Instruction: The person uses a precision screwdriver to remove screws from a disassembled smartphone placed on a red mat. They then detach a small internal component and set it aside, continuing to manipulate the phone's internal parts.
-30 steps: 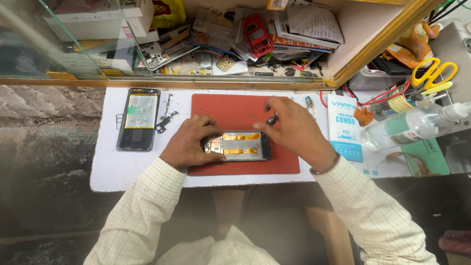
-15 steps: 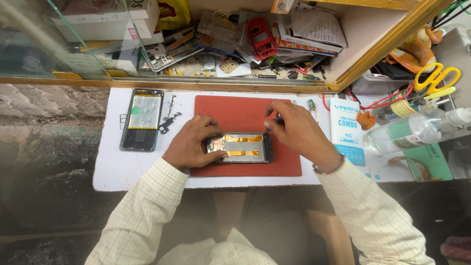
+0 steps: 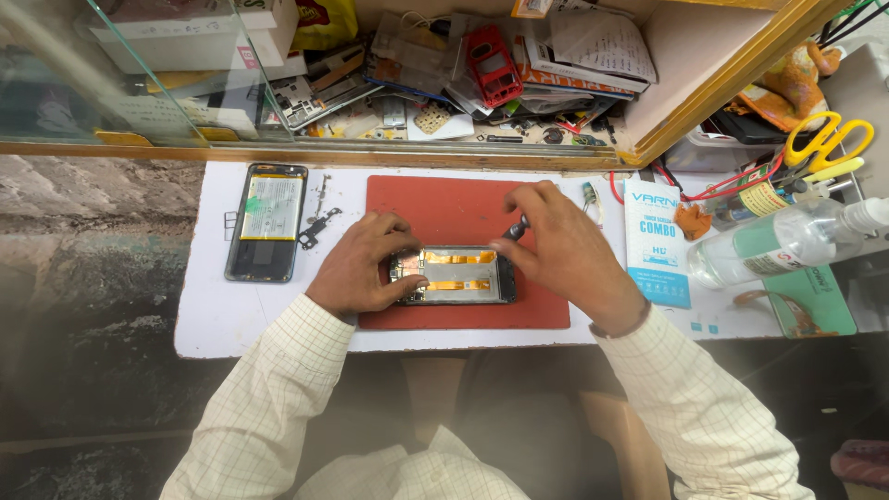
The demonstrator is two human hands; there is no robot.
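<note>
An opened phone (image 3: 456, 275) with orange flex cables showing lies on a red work mat (image 3: 444, 208) on the white bench. My left hand (image 3: 361, 264) presses on the phone's left end and holds it still. My right hand (image 3: 560, 250) grips a small dark screwdriver (image 3: 515, 227) whose tip meets the phone's upper right corner. Both sleeves are pale checked cloth.
A second opened phone (image 3: 267, 220) with its battery showing lies at the left, small loose parts (image 3: 318, 222) beside it. A blue-and-white packet (image 3: 657, 241), a clear bottle (image 3: 787, 243) and yellow scissors (image 3: 829, 139) sit at the right. A cluttered shelf (image 3: 482, 83) runs behind.
My hands have stayed on the phone; the right hand's fingers shifted slightly on the screwdriver. The view moved a little.
</note>
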